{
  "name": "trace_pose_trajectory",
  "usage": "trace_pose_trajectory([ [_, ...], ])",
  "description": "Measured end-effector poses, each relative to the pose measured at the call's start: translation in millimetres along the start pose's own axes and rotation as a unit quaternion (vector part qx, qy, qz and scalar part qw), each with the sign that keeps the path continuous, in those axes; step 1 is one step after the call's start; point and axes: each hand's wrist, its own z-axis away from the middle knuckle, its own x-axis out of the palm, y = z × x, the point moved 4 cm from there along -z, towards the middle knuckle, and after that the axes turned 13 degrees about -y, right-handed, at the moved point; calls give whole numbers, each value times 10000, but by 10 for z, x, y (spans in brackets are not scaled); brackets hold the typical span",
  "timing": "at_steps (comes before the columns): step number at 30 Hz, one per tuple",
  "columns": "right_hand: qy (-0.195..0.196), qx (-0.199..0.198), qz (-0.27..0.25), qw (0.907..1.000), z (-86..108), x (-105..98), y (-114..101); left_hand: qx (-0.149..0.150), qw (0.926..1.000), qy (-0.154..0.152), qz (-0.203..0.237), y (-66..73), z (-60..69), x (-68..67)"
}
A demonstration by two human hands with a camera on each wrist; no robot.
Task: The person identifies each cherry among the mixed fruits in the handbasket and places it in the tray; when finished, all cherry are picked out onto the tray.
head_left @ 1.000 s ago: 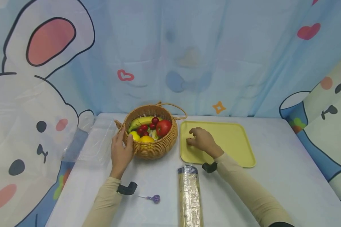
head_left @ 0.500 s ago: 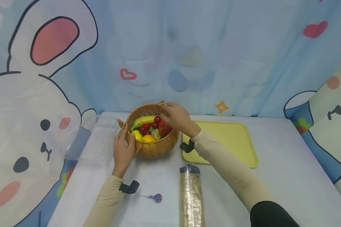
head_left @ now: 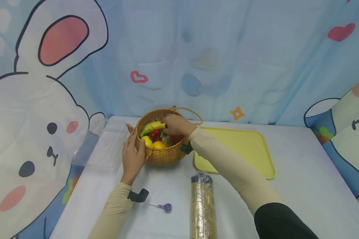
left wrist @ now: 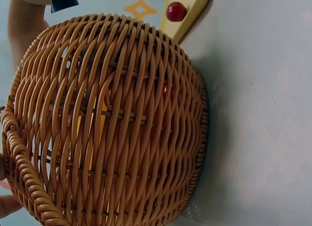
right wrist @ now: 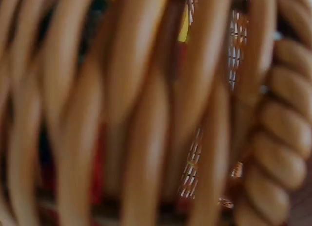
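Note:
A round wicker basket [head_left: 166,156] holds a banana [head_left: 152,127], cherries [head_left: 155,134], a lemon [head_left: 146,141], an orange [head_left: 159,144] and a red apple [head_left: 176,138], which is partly covered. My left hand [head_left: 133,161] rests against the basket's near left side, its fingers and thumb extended at the rim. Over the far rim, my right hand [head_left: 176,125] reaches down into the fruit beside a cherry; its fingertips are hidden, and the right wrist view shows only blurred wicker. On the yellow tray [head_left: 261,152], one loose cherry [left wrist: 176,11] shows in the left wrist view.
A purple-wrapped lollipop [head_left: 167,208] lies on the white table in front of the basket. Right of it is a long plastic-wrapped roll [head_left: 202,205]. Clear plastic packaging [head_left: 106,146] lies at left. A printed curtain [head_left: 209,59] hangs behind.
My right hand has moved left from above the tray, across the basket rim, and down among the fruit. The left hand has stayed at the basket's side. The head view has shifted slightly.

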Motion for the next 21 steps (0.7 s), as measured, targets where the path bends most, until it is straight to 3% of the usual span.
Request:
trace_pose_trajectory([
  [5, -581, 260, -40, 9980, -94, 65, 48, 7, 10000, 40, 24, 18, 1, 18],
  [10, -793, 311, -68, 9963, -162, 128, 65, 41, 9999, 93, 24, 31, 9, 19],
  [21, -506, 226, 98, 9984, -218, 187, 36, 96, 9997, 194, -108, 21, 4, 14],
])
